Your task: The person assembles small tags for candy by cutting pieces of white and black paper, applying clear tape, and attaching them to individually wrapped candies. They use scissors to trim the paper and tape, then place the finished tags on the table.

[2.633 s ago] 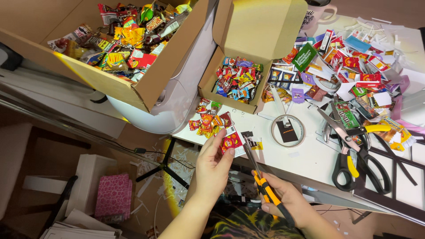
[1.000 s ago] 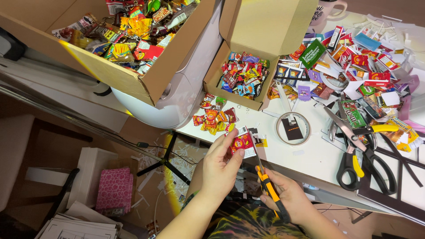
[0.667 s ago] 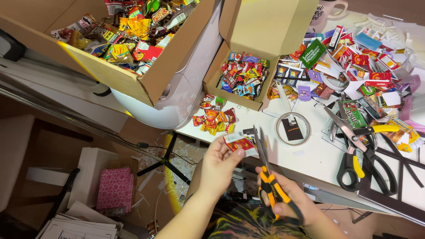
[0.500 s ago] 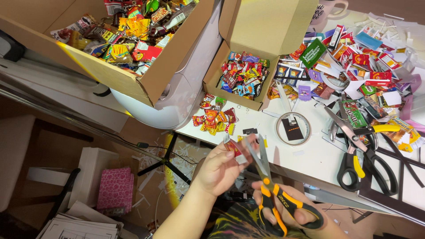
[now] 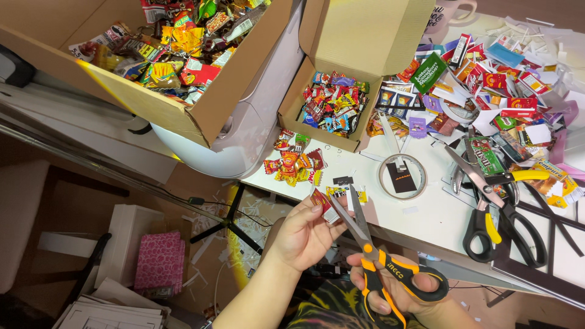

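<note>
bare hands [image 5: 304, 234], forearms unsleeved; dark yellow-green patterned garment [image 5: 332, 311] below.

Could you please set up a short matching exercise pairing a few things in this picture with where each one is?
Things:
1. Orange-and-black scissors
2. Small red printed wrapper
3. Clear tape roll
4. Small open cardboard box of sweets

Places:
A. flat on the white table
B. pinched in the left hand
C. beside the white rounded appliance
D. in the right hand

Pairs: 1-D, 2-B, 3-A, 4-C
</note>
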